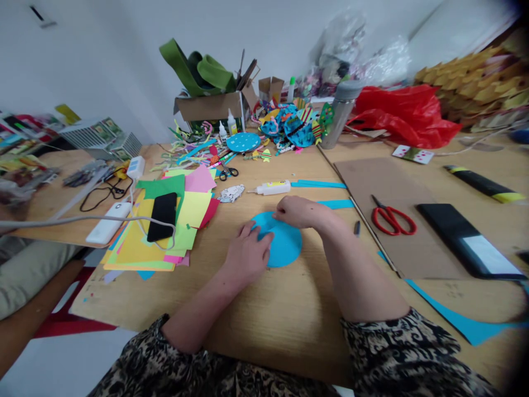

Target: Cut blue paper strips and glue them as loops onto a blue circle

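Observation:
A round blue paper disc (285,248) lies on the wooden table in front of me. My left hand (248,251) rests on its left side, fingers stretched out and a little apart. At the disc's upper edge my right hand (295,211) is curled with the fingertips pressed together. Whatever those fingers pinch, if anything, is hidden. Just beyond lies a glue bottle (273,188) on its side, nozzle to the left. Blue paper strips (320,183) extend to its right, and another blue strip (336,204) lies behind my right wrist.
Coloured paper sheets (152,259) with a black phone (162,216) are stacked at left. To the right, red-handled scissors (392,220) and a larger phone (467,240) lie on cardboard (372,176). A steel flask (341,116) and paper crafts (289,124) stand behind. A person's leg shows far left.

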`<state>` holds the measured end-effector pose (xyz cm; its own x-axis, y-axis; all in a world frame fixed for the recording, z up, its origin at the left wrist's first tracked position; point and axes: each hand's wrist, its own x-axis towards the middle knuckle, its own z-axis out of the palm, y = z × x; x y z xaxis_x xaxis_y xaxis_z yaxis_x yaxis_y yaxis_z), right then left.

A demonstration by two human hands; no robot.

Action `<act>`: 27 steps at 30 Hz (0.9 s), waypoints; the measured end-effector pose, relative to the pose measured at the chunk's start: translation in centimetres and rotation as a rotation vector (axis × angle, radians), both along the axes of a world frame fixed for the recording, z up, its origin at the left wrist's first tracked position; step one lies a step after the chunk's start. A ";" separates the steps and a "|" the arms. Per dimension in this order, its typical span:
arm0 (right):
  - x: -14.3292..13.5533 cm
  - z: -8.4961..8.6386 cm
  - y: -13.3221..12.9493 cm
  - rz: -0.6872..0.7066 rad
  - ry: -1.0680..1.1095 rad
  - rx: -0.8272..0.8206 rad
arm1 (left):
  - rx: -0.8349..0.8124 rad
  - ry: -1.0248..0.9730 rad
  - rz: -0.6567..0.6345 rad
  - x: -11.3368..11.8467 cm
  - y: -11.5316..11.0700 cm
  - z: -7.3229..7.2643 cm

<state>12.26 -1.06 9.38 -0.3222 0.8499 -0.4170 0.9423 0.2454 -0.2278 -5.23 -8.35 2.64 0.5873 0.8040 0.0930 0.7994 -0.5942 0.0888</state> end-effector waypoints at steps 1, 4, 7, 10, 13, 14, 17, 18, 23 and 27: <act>0.0 0.0 0.0 0.004 0.004 -0.003 | 0.008 -0.003 0.001 0.0 0.0 -0.1; -0.1 0.0 0.1 0.015 0.017 -0.008 | 0.023 -0.009 0.009 0.1 -0.1 -0.3; -0.1 -0.1 0.3 0.015 0.018 -0.007 | 0.017 -0.006 0.025 0.2 0.0 -0.4; 0.0 -0.4 0.4 0.012 0.010 -0.015 | -0.003 -0.001 0.053 0.3 0.1 -0.5; 0.1 -0.8 0.5 0.006 -0.016 -0.019 | -0.014 -0.001 0.064 0.4 0.1 -0.6; 0.1 -0.9 0.6 0.000 -0.029 -0.020 | -0.015 -0.002 0.064 0.4 0.2 -0.6; -0.1 -1.4 0.6 -0.020 -0.058 -0.030 | -0.011 -0.011 0.055 0.3 0.1 -0.6; -0.1 -1.6 0.6 -0.026 -0.064 -0.033 | -0.009 -0.015 0.049 0.3 0.1 -0.5; -0.5 -2.0 0.6 -0.040 -0.081 -0.044 | -0.009 -0.006 0.051 0.4 -0.1 -0.2; -0.7 -2.2 0.6 -0.029 -0.084 -0.053 | -0.004 0.001 0.043 0.6 -0.2 -0.3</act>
